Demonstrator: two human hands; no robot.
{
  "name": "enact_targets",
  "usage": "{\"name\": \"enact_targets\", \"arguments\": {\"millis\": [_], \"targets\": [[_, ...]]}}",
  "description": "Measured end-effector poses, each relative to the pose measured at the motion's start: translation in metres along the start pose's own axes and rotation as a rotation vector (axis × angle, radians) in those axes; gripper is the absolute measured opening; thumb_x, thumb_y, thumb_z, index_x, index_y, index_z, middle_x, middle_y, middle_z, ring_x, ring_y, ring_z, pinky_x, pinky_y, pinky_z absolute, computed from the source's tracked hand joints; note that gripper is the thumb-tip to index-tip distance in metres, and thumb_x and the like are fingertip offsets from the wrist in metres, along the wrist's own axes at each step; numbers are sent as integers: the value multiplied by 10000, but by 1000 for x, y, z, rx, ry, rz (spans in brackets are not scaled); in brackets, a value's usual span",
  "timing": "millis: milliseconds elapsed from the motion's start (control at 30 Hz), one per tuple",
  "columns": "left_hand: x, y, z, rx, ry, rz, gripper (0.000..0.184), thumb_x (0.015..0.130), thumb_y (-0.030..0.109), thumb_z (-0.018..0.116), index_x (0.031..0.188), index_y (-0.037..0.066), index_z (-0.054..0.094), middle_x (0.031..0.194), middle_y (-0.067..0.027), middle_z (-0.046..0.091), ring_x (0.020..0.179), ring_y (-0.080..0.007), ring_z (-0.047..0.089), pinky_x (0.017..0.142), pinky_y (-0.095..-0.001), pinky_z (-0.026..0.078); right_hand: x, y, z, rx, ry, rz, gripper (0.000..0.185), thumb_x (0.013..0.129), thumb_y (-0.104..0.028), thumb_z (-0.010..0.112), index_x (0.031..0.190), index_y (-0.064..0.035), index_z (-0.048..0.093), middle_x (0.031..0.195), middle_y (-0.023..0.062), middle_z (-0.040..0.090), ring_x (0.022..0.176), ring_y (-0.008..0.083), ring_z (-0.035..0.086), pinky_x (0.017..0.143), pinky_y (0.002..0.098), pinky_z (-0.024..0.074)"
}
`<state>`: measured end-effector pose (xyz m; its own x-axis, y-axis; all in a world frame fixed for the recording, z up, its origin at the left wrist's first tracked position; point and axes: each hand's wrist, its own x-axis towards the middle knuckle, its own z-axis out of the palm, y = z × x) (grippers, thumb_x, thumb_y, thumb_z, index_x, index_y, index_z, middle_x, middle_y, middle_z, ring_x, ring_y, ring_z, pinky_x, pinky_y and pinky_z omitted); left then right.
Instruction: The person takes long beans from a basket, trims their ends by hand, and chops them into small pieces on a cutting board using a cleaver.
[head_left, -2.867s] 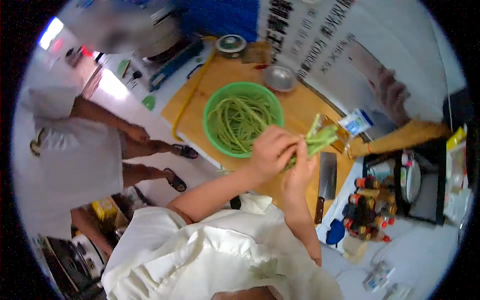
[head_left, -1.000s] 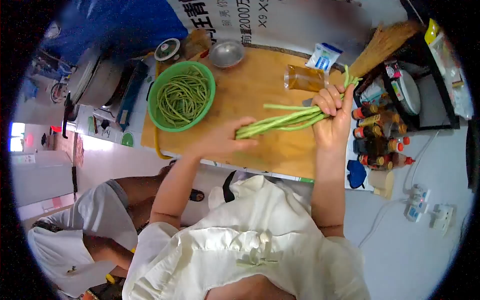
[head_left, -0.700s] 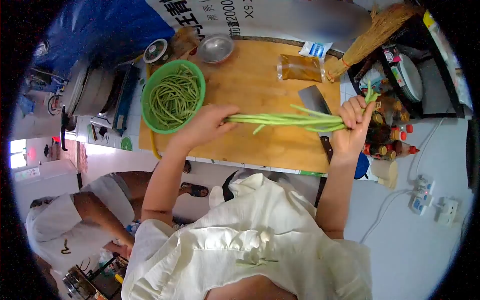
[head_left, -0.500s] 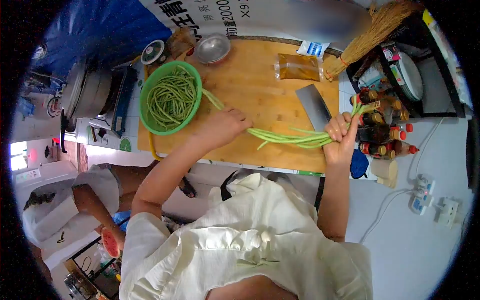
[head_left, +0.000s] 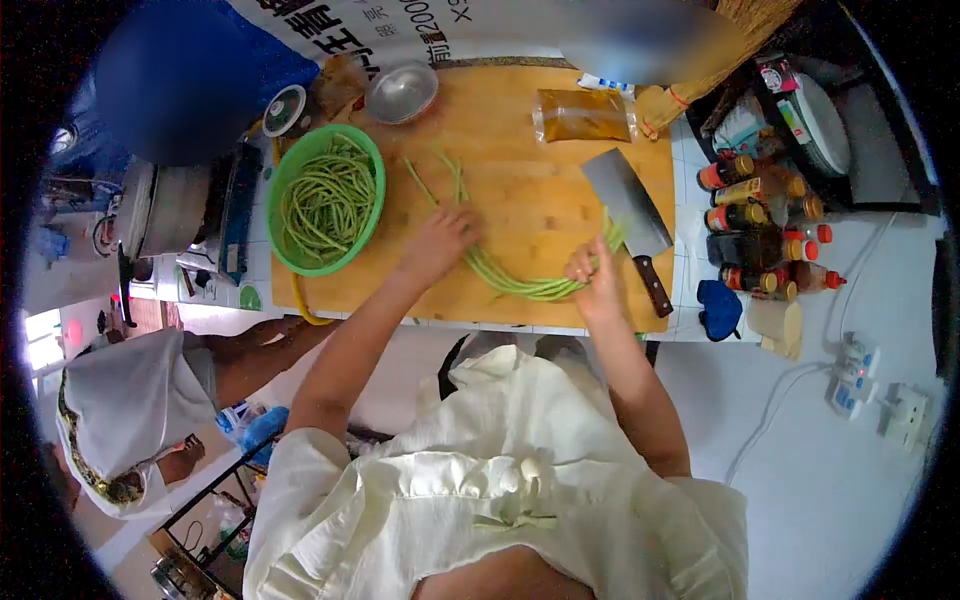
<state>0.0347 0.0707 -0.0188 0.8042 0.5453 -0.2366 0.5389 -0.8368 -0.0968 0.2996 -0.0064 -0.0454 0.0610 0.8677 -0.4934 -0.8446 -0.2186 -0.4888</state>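
Note:
A bundle of long green beans (head_left: 520, 287) curves between my two hands above the wooden cutting board (head_left: 520, 215). My right hand (head_left: 598, 280) is closed round its right end, the bean tips poking up past the fingers. At the other end, my left hand (head_left: 440, 243) is curled on the beans, its fingers slightly blurred; a few loose ends stick out beyond it toward the upper left. More long beans (head_left: 330, 200) lie coiled in a green plastic basket (head_left: 377, 190) on the board's left side. A cleaver (head_left: 625, 195) with a dark handle rests to the right of my right hand.
A metal bowl (head_left: 402, 92) and a bag of brown liquid (head_left: 585, 115) are at the board's far side. Several sauce bottles (head_left: 740, 217) stand right, near a straw broom (head_left: 690, 85). A pot (head_left: 180, 205) is left. Another person (head_left: 140, 400) is at lower left.
My right hand has moved left, away from the bottles, with the beans. My left hand has shifted slightly left. The bundle now bends in a deeper curve, and the cleaver's handle is uncovered.

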Motion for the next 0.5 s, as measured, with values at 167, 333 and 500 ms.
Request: {"name": "enact_targets", "arguments": {"millis": [167, 333, 500], "targets": [[8, 41, -24, -1177, 328, -433, 462, 789, 179, 632, 1217, 43, 524, 1254, -129, 517, 1216, -249, 439, 1057, -388, 299, -4, 26, 31, -197, -61, 20, 270, 884, -243, 594, 709, -141, 415, 547, -38, 333, 478, 96, 323, 475, 270, 321], [35, 67, -79, -1700, 302, -447, 358, 824, 263, 651, 1068, 11, 576, 992, -99, 594, 930, -150, 556, 810, -293, 459, -9, 42, 54, -678, -93, -1, 213, 862, -202, 621, 997, -49, 560, 702, 5, 562, 645, 101, 527, 568, 283, 431], [45, 73, -77, -1761, 529, -373, 254, 914, 234, 545, 1022, 4, 541, 893, -42, 584, 823, -107, 539, 685, -277, 465, -4, 39, 50, -952, -313, -274, 424, 770, -83, 579, 1176, 2, 489, 1010, 147, 603, 911, 227, 590, 775, 347, 469]]}}
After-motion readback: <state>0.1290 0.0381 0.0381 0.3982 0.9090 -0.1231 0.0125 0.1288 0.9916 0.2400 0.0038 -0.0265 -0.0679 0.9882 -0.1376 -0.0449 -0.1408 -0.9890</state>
